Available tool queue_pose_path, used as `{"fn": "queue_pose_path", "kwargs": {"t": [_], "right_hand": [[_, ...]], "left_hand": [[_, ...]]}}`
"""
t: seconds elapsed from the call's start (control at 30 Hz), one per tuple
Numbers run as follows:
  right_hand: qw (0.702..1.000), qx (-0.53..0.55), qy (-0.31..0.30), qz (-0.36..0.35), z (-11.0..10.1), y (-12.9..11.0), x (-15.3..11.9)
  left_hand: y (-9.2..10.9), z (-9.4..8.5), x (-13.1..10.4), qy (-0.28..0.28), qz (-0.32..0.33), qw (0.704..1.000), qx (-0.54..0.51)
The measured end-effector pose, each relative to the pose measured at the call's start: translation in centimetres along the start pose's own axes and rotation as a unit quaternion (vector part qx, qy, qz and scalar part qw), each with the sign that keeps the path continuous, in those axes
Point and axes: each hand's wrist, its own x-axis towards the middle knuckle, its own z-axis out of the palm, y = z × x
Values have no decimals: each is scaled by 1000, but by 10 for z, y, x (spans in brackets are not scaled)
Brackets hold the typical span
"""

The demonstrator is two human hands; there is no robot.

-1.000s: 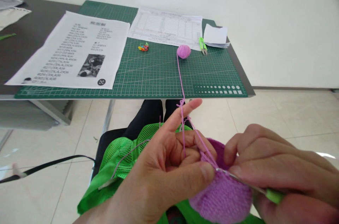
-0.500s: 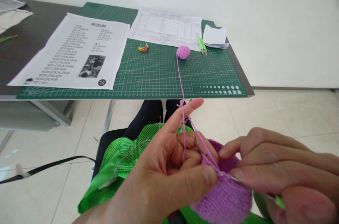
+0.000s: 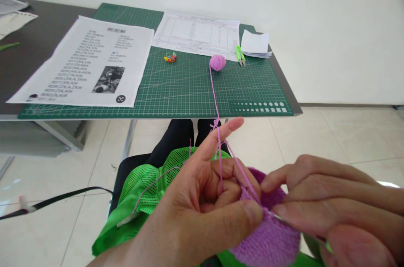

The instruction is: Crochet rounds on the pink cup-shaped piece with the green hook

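Since the first frame, the pointer tip of the right hand (image 3: 337, 199) has moved closer to the left hand (image 3: 205, 199). More of the hook's green end is now hidden by the right hand, and the left thumb has moved a little to the right.

Head view: the left hand pinches the edge of the purple knitted cup (image 3: 268, 241) with its thumb and bent fingers. Its pointer finger sticks out, and purple yarn (image 3: 213, 90) goes past it and down to the cup. The right hand is closed on the thin metal hook (image 3: 285, 221), with its tip at the cup's edge. The cup is low down, between the two hands, over a green cloth (image 3: 113, 233) on the person's lap.

The yarn goes up to a purple ball (image 3: 217, 62) on the green mat (image 3: 186, 86). Little bright clips (image 3: 170, 57) are left of the ball, and green snips (image 3: 240, 56) are on its right, beside a small pile of white paper (image 3: 255, 43). A big printed page (image 3: 72, 90) lies at the left.
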Motion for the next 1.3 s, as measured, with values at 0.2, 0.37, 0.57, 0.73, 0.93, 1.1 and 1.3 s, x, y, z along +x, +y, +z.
{"fn": "queue_pose_path", "kwargs": {"t": [0.2, 0.37, 0.57, 0.73, 0.93, 1.1, 1.3], "right_hand": [[996, -63, -47, -38, -9, -2, 5], [996, -75, -41, -38, -6, -4, 1], [996, -31, -60, -55, 1, -1, 8], [994, 2, -54, -96, 8, -3, 25], [994, -12, -41, -100, 10, -3, 22], [994, -33, -25, -97, 8, -3, 25], [992, -53, -69, -88, 5, 2, 33]], "left_hand": [[-3, -2, -2, -9, -5, 1000, -8], [-1, -6, -2, -9, -18, 1000, 5], [-4, -6, -2, -44, -4, 999, 6], [-5, -4, -1, -25, 7, 1000, 4], [-3, -1, -1, -30, 17, 999, 32], [-6, 6, -3, 35, 52, 994, 88], [-6, 7, -2, 71, 63, 993, 68]]}}
